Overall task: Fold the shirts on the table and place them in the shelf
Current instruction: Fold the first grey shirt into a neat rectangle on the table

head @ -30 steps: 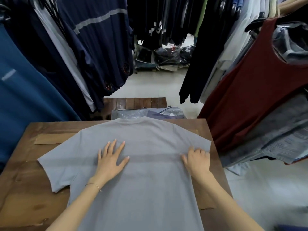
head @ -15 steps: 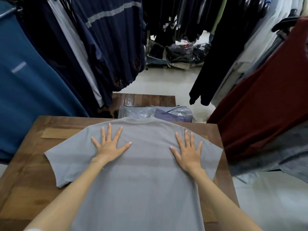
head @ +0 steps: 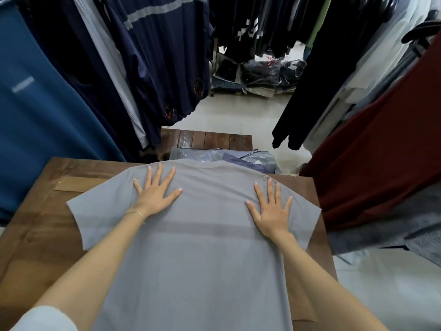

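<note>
Left hand point(head: 154, 194) fingers point(head: 159, 174) straight and splayed wide, palm flat down on the grey T-shirt point(head: 202, 254) at its left shoulder area, fingertips almost at the collar edge. Thin bracelet point(head: 136, 214) on that wrist. Right hand point(head: 270, 211) same pose: fingers point(head: 270, 188) straight, fanned apart, palm pressing flat on the right shoulder area. Neither hand grips or pinches cloth.

T-shirt lies spread flat on the wooden table point(head: 35, 235), collar pointing away from the person, both short sleeves laid out to the sides, hem running off the bottom of the view. Right sleeve reaches the table's right edge.

Just beyond the collar, plastic-bagged garments point(head: 253, 161) sit on a lower slatted wooden platform point(head: 210, 139). Hanging clothes all around: blue garment point(head: 47, 111) at left, navy striped ones point(head: 162, 56) behind it, a dark red top point(head: 377, 151) at right, black clothes point(head: 307, 80) further back. Pale floor point(head: 233, 113) between racks.
</note>
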Motion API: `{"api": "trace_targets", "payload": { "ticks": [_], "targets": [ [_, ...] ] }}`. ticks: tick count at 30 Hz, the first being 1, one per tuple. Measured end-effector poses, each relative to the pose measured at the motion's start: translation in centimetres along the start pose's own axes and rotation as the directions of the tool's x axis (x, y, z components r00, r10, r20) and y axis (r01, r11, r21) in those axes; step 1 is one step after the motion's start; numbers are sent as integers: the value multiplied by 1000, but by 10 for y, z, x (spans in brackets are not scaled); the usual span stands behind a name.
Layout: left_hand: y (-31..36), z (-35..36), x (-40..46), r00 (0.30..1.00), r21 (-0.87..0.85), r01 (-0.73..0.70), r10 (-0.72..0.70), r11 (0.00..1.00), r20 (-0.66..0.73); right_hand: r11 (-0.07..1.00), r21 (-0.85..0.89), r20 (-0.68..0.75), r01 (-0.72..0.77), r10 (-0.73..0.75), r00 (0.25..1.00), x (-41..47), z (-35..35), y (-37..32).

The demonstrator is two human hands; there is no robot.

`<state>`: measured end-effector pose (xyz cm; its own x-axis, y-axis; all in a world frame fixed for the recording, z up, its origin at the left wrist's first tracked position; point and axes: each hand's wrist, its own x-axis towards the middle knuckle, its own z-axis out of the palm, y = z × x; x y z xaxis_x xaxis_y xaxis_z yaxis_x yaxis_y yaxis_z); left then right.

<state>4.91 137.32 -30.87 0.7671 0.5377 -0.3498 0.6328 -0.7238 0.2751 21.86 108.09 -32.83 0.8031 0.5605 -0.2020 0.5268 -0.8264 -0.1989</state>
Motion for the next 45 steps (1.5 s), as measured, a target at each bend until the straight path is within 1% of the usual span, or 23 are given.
{"api": "trace_targets", "payload": {
  "ticks": [3, 7, 11, 14, 16, 18, 21, 23, 24, 26, 28, 29, 30, 31, 33, 36, 37, 38, 39, 41, 42, 43, 45],
  "targets": [
    [-5, 9, -22, 994, -76, -11, 3, 997, -105, 1000, -10, 43, 6, -5, 999, 0, -4, 0],
    [-28, 28, -62, 965, -77, 65, -82, 995, -251, 1000, -25, 112, 4, -1, 994, 1, -12, -2],
    [-66, 31, -91, 950, -65, 163, -174, 985, -258, 999, -40, 162, 3, 3, 987, 1, -19, -5],
    [-96, 28, -105, 940, -45, 223, -227, 974, -256, 997, -73, 176, -32, 45, 983, 0, -24, -13],
    [-112, 22, -112, 925, -114, 287, -306, 951, -227, 993, -92, 153, -68, 82, 985, -2, -27, -26],
    [-122, 15, -120, 897, -202, 325, -369, 924, -243, 996, -52, 71, -72, 75, 995, -5, -26, -46],
    [-129, 8, -128, 812, -401, 316, -464, 860, -355, 979, 184, -53, 93, -85, 995, -11, -21, -87],
    [-127, 5, -130, 743, -579, 263, -545, 772, -389, 900, 409, -27, 151, -153, 988, -26, -21, -124],
    [-124, 3, -130, 705, -695, 234, -611, 680, -360, 846, 514, 27, 144, -184, 983, -36, -21, -144],
    [-116, -3, -130, 630, -881, 193, -743, 431, -226, 727, 677, 106, 117, -252, 962, -53, -17, -177],
    [-111, -8, -130, 574, -965, 162, -815, 208, -80, 615, 787, 188, 47, -311, 932, -66, -9, -201],
    [-111, -8, -130, 562, -976, 167, -827, 139, -22, 579, 815, 222, 11, -331, 917, -70, -5, -208],
    [-109, -10, -130, 559, -977, 187, -829, 106, 17, 563, 826, 246, -14, -340, 908, -74, -3, -214],
    [-107, -11, -130, 569, -971, 215, -821, 100, 42, 558, 830, 257, -25, -342, 904, -77, -1, -218],
    [-104, -11, -130, 611, -964, 232, -791, 133, 38, 566, 824, 264, -27, -341, 902, -80, 0, -224],
    [-98, -8, -131, 690, -962, 178, -724, 205, -27, 579, 815, 279, -22, -360, 890, -81, -1, -231],
    [-97, -7, -132, 717, -956, 151, -693, 251, -69, 572, 820, 283, -27, -364, 887, -80, -1, -232],
    [-94, -6, -133, 739, -935, 123, -659, 333, -138, 565, 825, 285, -34, -363, 887, -80, -1, -234],
    [-90, -5, -134, 763, -892, 99, -610, 440, -216, 550, 834, 283, -41, -363, 887, -79, -2, -237],
    [-78, -3, -137, 803, -775, 27, -475, 631, -359, 507, 858, 294, -84, -349, 890, -78, -4, -243],
    [-68, -4, -139, 823, -709, -15, -394, 705, -409, 484, 867, 308, -117, -335, 891, -77, -5, -246],
    [-59, -3, -140, 842, -646, -57, -311, 761, -441, 465, 872, 325, -152, -319, 891, -76, -7, -249],
    [-43, 1, -141, 887, -573, -88, -198, 815, -418, 445, 873, 349, -198, -287, 892, -73, -8, -254]
  ]
}}
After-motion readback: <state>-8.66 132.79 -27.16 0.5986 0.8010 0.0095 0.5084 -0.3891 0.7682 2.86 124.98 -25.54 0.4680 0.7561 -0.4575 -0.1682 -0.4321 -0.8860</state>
